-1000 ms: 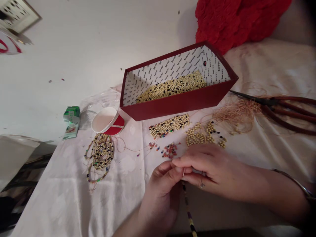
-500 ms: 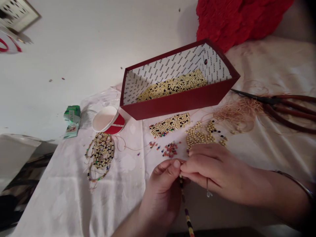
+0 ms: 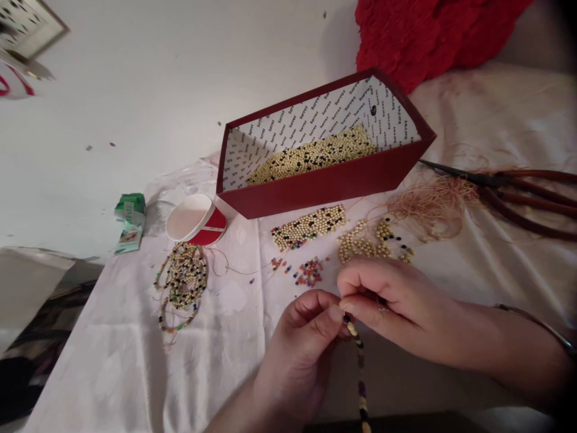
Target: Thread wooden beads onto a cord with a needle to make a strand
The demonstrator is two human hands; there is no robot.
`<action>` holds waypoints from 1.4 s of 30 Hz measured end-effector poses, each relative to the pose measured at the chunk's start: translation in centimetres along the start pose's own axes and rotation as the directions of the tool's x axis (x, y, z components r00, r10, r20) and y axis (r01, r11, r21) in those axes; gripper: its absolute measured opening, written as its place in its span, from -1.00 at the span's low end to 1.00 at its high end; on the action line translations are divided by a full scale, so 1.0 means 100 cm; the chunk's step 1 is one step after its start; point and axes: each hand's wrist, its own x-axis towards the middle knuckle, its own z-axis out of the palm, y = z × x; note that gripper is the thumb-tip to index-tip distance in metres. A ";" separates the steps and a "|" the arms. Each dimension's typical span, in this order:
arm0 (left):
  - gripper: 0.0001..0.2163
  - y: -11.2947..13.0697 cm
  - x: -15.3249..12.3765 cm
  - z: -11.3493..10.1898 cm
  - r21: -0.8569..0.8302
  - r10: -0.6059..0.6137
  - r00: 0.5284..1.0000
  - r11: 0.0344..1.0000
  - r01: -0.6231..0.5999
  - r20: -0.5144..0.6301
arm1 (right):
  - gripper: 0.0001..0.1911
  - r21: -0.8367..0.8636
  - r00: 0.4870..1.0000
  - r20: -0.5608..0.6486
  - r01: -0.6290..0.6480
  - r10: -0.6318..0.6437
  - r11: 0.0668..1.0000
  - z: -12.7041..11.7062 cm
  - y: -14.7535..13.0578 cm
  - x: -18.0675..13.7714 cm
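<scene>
A string of cream, black and dark beads (image 3: 360, 361) hangs down from between my two hands and runs out at the bottom edge. My left hand (image 3: 306, 343) pinches its upper end with thumb and forefinger. Right against it, my right hand (image 3: 396, 307) is closed in a pinch at the same end; the thread between the fingertips is mostly hidden. Just beyond my hands lie loose cream beads (image 3: 356, 243), a small heap of orange and dark beads (image 3: 310, 272) and a flat block of cream and black beads (image 3: 311, 225).
Behind stands a dark red box (image 3: 324, 186) partly filled with beads. To the left are a red and white cup (image 3: 211, 225), coiled bead strings (image 3: 184, 279) and a green packet (image 3: 130, 210). Scissors (image 3: 505, 180) and tangled thread (image 3: 437, 204) lie right, before a red textured object (image 3: 433, 36).
Both hands have shifted slightly to the right with the bead string. My right hand has turned, its thumb now along the near side, and more beads show below the fingertips.
</scene>
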 end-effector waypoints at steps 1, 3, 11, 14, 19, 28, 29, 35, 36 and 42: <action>-0.85 0.000 0.000 0.000 0.001 0.007 1.000 1.000 -0.007 0.003 | -0.81 0.031 1.000 0.004 -0.023 0.023 0.999 0.000 0.000 0.000; -0.85 0.001 0.000 0.000 0.012 0.014 1.000 1.000 -0.014 0.004 | -0.81 0.111 0.996 0.015 -0.091 0.090 0.990 -0.001 -0.001 0.001; -0.82 0.004 0.001 0.004 0.046 0.036 0.997 0.998 -0.039 0.071 | -0.72 0.584 0.915 0.274 -0.404 0.297 0.705 0.003 0.006 0.000; -0.82 0.002 0.003 0.004 0.039 0.060 0.994 0.997 -0.063 0.090 | -0.68 0.633 0.887 0.331 -0.463 0.324 0.621 0.003 0.009 0.000; -0.84 0.000 0.003 0.002 0.042 0.078 0.997 0.996 -0.078 -0.008 | -0.71 0.579 0.882 0.349 -0.468 0.315 0.667 -0.002 0.010 0.003; -0.82 0.003 0.002 0.004 0.020 0.067 0.998 0.998 -0.067 -0.005 | -0.71 0.820 0.873 0.385 -0.472 0.298 0.323 0.005 0.014 0.004; -0.82 0.003 0.002 0.003 0.026 0.068 0.998 0.997 -0.068 -0.006 | -0.71 0.831 0.866 0.398 -0.480 0.302 0.282 0.006 0.015 0.004; -0.81 0.002 0.002 0.003 0.045 0.064 0.998 0.997 -0.063 -0.018 | -0.62 0.842 0.843 0.444 -0.508 0.302 0.180 0.007 0.018 0.003; -0.81 0.002 0.002 0.003 0.040 0.061 0.998 0.997 -0.060 -0.023 | -0.61 0.841 0.841 0.449 -0.512 0.301 0.177 0.007 0.018 0.003; -0.81 0.003 0.002 0.003 0.073 0.066 0.997 0.995 -0.064 -0.033 | -0.59 0.830 0.830 0.464 -0.529 0.309 0.177 0.008 0.021 0.003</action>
